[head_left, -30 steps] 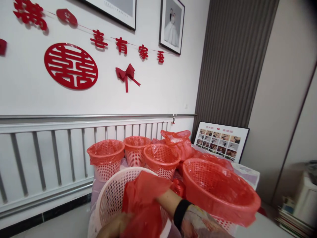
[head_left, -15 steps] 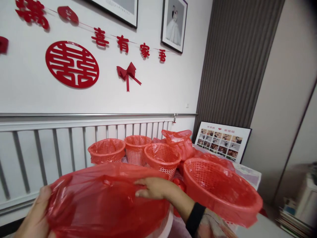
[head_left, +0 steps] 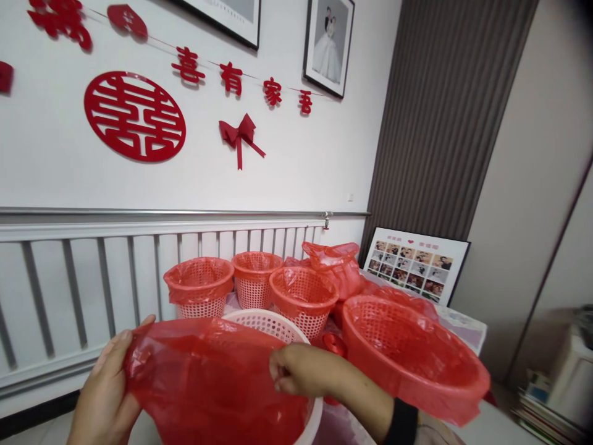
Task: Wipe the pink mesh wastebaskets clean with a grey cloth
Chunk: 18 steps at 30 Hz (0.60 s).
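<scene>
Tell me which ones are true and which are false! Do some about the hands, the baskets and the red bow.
1. The left hand holds the edge of a red plastic bag. True.
2. The red bow is lying on the floor. False: it is up on the white wall.
3. The pale basket is partly hidden by that bag. True.
4. The photo board hangs high up. False: it leans low down, near the dark striped panel.
5. The big basket on the right has red plastic over its rim. True.
</scene>
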Available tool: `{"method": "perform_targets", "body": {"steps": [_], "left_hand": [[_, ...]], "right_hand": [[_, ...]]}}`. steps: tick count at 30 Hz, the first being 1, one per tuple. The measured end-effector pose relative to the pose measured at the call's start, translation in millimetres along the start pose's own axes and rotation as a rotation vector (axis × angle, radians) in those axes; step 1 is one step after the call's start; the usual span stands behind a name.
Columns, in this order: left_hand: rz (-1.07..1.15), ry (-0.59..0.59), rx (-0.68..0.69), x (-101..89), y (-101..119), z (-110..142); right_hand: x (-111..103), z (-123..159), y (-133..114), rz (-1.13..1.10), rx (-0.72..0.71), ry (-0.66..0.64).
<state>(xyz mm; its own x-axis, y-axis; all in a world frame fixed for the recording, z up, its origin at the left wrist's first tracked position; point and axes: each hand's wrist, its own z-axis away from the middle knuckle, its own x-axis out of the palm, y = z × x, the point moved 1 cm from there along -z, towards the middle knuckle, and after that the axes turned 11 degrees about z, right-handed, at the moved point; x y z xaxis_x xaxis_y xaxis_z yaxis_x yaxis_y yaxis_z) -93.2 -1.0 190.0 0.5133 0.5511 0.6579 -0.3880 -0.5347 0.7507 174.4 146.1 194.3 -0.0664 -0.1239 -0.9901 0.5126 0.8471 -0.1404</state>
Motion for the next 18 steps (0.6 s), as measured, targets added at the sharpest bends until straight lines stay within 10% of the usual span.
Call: {"method": "perform_targets", "body": {"steps": [4,11,18], "left_hand": [[0.093,-0.005,-0.099,-7.6,-19.7,-17.5],[-0.036,-0.061,-0.116,-18.3,-20.0,-28.9],[-1.043,-0.319,0.167,-34.8,-57.7,-71.7]], "right_hand": [[6.7,-14.5,1.7,0.133,0.219,0.347],[31.5,-36.1,36.4,-0.243,0.371,0.431],[12.1,-31.2,114.8,-0.431,0.533,0.519]]}}
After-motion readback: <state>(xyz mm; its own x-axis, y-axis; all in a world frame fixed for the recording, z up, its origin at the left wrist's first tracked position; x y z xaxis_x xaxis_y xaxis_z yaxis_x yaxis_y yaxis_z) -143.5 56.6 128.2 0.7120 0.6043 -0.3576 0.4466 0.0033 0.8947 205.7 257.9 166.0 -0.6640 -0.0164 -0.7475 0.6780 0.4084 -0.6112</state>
